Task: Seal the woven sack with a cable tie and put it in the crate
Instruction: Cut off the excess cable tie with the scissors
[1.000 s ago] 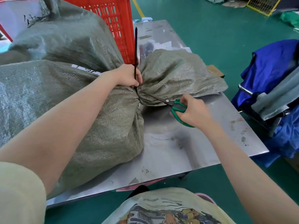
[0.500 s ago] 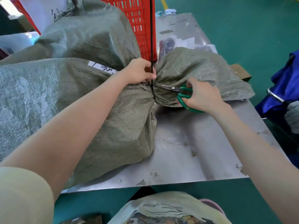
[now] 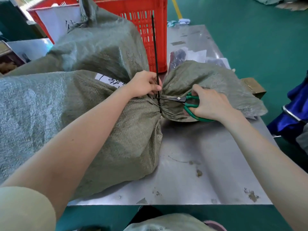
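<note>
Where sack (image 3: 116, 130) lies, scuffed steel table (image 3: 208, 164)

Grey-green sack (image 3: 130, 139) (black tie (image 3: 155, 52)), red crate (image 3: 150, 27)

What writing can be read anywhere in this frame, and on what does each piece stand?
White label between the sacks: dark handwriting, partly hidden, not legible.
White sheet in the red crate: handwritten marks, too blurred to read.
Printed garment at bottom edge: small lettering, upside down and cut off, unreadable.
</note>
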The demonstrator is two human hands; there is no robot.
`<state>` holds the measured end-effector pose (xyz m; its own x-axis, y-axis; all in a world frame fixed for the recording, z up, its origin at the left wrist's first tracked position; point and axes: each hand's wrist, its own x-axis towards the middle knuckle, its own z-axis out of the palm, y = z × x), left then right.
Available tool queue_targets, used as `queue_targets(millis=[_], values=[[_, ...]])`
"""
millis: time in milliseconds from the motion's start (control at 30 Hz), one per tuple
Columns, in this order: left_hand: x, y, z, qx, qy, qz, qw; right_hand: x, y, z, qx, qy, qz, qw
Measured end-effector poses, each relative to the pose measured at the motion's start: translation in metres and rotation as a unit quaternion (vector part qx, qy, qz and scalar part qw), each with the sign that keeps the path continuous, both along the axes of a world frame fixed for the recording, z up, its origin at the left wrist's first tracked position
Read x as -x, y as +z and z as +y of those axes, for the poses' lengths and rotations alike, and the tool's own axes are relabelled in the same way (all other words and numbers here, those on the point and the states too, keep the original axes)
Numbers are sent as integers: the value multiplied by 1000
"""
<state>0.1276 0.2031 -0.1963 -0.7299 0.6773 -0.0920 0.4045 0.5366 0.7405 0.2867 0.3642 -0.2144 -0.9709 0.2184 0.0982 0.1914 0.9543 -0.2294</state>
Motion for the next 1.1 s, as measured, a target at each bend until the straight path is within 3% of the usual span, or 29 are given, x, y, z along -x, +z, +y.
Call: queue_targets(millis=[433, 1100], values=[[1, 5, -1, -3, 18, -3, 1000, 5, 7, 8, -22, 9, -15, 1000], [-7, 7, -3, 30, 13, 66, 997, 28, 3, 2, -55, 26, -2, 998]])
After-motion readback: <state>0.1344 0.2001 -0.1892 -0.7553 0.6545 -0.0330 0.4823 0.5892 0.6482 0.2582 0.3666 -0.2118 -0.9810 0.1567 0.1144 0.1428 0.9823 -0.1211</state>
